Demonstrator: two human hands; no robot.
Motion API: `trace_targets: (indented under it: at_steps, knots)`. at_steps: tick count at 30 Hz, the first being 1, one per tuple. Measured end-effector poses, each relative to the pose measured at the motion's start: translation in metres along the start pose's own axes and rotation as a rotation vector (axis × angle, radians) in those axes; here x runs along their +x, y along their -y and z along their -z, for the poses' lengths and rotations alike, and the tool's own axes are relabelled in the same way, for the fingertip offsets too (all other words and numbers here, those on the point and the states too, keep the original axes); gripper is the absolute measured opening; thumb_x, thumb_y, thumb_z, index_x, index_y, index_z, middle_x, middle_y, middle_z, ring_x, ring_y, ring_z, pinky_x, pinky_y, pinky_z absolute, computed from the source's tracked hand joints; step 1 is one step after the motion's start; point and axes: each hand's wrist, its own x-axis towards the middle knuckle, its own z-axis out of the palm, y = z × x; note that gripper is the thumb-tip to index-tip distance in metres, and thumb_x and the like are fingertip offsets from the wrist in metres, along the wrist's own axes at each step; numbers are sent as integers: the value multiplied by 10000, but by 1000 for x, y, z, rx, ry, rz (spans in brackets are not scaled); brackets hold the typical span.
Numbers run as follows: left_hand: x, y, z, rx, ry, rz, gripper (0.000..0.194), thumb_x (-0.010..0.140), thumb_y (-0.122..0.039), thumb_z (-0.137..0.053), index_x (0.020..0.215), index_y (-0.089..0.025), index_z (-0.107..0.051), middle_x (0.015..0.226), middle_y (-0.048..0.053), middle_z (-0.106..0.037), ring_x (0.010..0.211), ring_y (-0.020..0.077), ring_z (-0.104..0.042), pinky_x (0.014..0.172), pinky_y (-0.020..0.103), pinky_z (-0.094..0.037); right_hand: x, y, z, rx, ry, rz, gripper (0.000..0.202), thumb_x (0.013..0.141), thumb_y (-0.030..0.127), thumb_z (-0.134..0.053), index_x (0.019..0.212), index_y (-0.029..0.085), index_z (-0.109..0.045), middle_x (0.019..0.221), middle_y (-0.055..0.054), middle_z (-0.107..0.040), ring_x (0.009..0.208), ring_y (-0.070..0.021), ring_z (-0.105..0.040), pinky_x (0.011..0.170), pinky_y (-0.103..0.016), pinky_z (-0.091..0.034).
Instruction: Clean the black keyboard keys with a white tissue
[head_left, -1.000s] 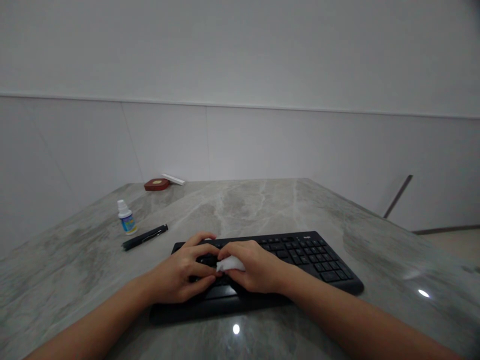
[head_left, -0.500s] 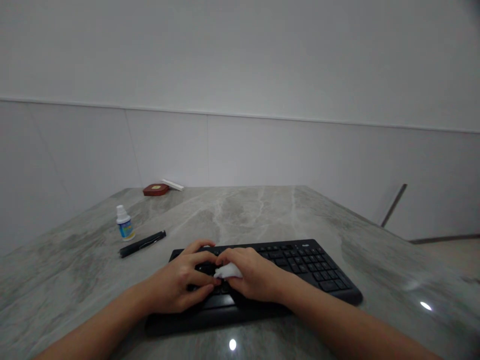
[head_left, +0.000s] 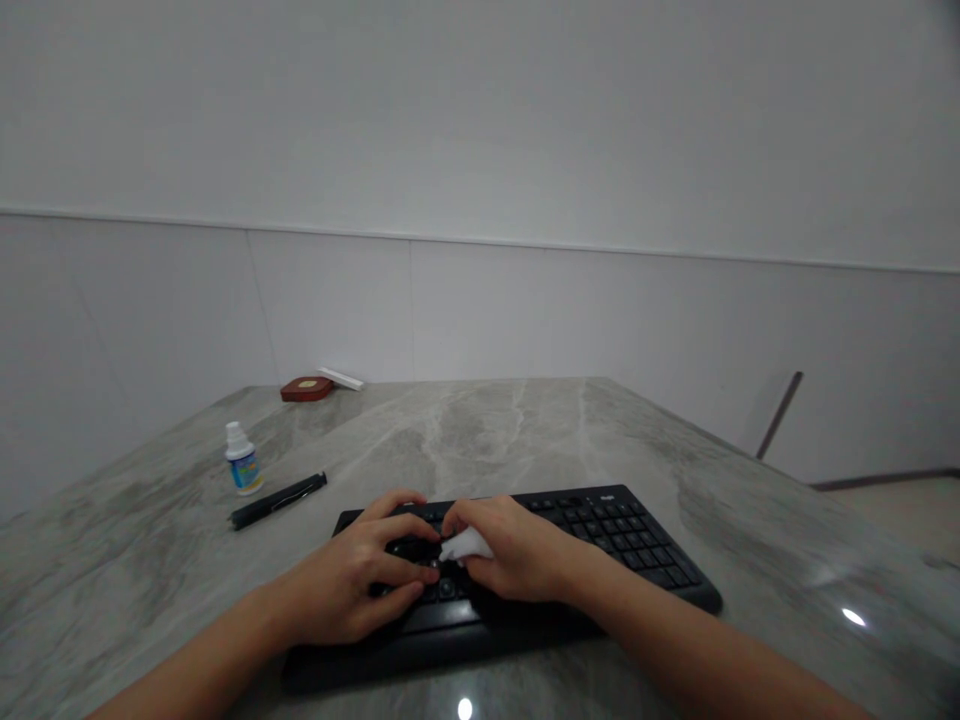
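A black keyboard (head_left: 442, 645) lies at a slight angle on the grey marbled table, near its front edge. My left hand (head_left: 367, 570) rests on the keyboard's left part, fingers apart and lying over the keys. Beside it, my right hand (head_left: 517, 550) is closed around a crumpled white tissue (head_left: 466, 545), whose tip is down at the keys near my left fingertips. Some keys under both hands are hidden. On the right, the number pad (head_left: 637, 535) is uncovered.
Left of the keyboard lies a black pen (head_left: 277, 501), with a small white-capped bottle (head_left: 243, 460) standing behind it. A reddish-brown case (head_left: 306, 389) and a white strip-like object (head_left: 341, 379) lie at the table's far left edge, near the wall.
My right hand has moved slightly right over the keys with the tissue, away from my left fingers. The whole view has shifted a little; my left hand stays on the keyboard.
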Motion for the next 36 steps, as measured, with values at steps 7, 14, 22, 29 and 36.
trace_targets:
  at_steps: [7,14,22,29,36]
  knots:
    - [0,2,-2,-11,-20,-11,291,866,-141,-582,1083,-286,-711,1219,68,-584,1288,311,-389,1036,470,-438,2,-2,-6,27,-27,33,356,755,119,-591,1103,196,-594,1079,-57,-672,1024,-214,-611,913,-326,-441]
    - [1,0,-1,-8,-26,-13,288,864,-136,-580,1080,-275,-712,1216,77,-584,1274,313,-405,1025,479,-445,1,-6,-7,43,-31,28,349,766,117,-598,1105,204,-599,1057,-48,-681,1007,-205,-623,897,-320,-451]
    - [2,-1,0,-5,-26,-13,306,865,-129,-580,1094,-287,-706,1231,73,-570,1284,315,-396,1027,461,-456,4,-5,-19,102,-97,48,318,788,130,-615,1094,215,-602,1095,-40,-672,1046,-193,-611,931,-313,-439]
    - [2,-4,-1,3,18,19,328,898,-161,-558,1189,-286,-648,1325,62,-521,1326,314,-340,1060,483,-426,-1,-8,0,36,-15,5,353,769,126,-602,1112,207,-599,1037,-53,-680,980,-214,-623,863,-321,-457]
    - [3,-6,-1,45,126,80,370,929,-248,-542,1293,-307,-562,1431,73,-401,1368,358,-269,1067,550,-394,-4,-9,4,29,24,76,385,742,125,-616,1117,203,-588,1028,-48,-674,935,-196,-621,839,-301,-460]
